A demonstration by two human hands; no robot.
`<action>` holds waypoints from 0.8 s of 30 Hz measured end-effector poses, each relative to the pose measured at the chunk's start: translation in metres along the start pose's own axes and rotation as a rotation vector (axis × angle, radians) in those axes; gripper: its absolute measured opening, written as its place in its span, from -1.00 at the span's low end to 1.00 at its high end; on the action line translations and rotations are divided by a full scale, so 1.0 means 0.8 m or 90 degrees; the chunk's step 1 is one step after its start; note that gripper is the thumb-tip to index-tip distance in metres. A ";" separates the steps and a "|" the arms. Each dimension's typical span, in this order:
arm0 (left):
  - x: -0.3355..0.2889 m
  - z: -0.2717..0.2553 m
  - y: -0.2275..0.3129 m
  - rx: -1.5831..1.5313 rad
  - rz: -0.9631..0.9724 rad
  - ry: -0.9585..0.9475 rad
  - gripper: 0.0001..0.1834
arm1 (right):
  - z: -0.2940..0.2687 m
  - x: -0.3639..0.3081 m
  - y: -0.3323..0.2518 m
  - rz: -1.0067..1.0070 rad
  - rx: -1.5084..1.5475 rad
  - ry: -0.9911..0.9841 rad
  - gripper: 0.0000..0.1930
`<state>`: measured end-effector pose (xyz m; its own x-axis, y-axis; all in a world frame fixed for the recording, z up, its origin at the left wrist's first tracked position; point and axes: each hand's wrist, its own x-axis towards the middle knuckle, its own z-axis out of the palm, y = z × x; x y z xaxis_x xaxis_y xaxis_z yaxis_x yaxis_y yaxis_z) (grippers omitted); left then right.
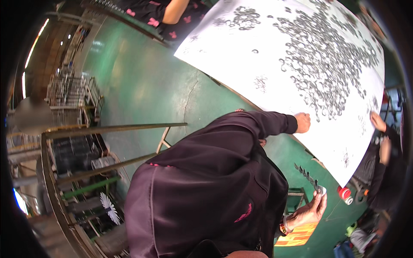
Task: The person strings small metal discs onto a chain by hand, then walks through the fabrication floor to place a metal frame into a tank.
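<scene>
My left hand (pixel 302 123) rests at the near edge of the white-covered table (pixel 266 51), its fingers curled. Whatever may be in those fingers is too small to make out. Close by lies a wide spread of small black rings (pixel 325 60). Held out beside the table's near corner, my right hand (pixel 307 213) pinches one end of a strip of black pieces (pixel 306 175), which sticks up and away from the fingers. Something white (pixel 323 190) shows at those fingertips; its kind is unclear.
Another person's hand (pixel 378 121) touches the table's right edge. A co-worker's arm (pixel 174 10) is at the far left. Below the table corner is a red can (pixel 345 195). A metal rail (pixel 116 128) stands at left, and a yellow-orange sheet (pixel 299 235) lies below my right hand.
</scene>
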<state>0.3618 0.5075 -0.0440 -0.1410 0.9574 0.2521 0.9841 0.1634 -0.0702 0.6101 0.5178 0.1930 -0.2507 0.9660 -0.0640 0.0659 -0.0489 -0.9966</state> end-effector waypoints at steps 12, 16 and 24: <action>-0.188 -0.174 -0.197 -0.363 -0.374 0.037 -0.84 | 0.072 -0.021 -0.019 0.005 0.005 -0.134 -0.78; -0.333 -0.176 -0.325 -0.270 -0.601 0.049 -0.85 | 0.107 -0.048 -0.016 0.016 -0.004 -0.107 -0.79; -0.424 -0.171 -0.376 -0.432 -0.646 0.074 -0.84 | 0.163 -0.096 -0.030 0.011 -0.021 -0.107 -0.80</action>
<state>0.1283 0.1008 0.0239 -0.9000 0.4356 -0.0132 0.2953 0.6317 0.7167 0.5015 0.4116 0.2148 -0.4069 0.9089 -0.0910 0.1019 -0.0538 -0.9933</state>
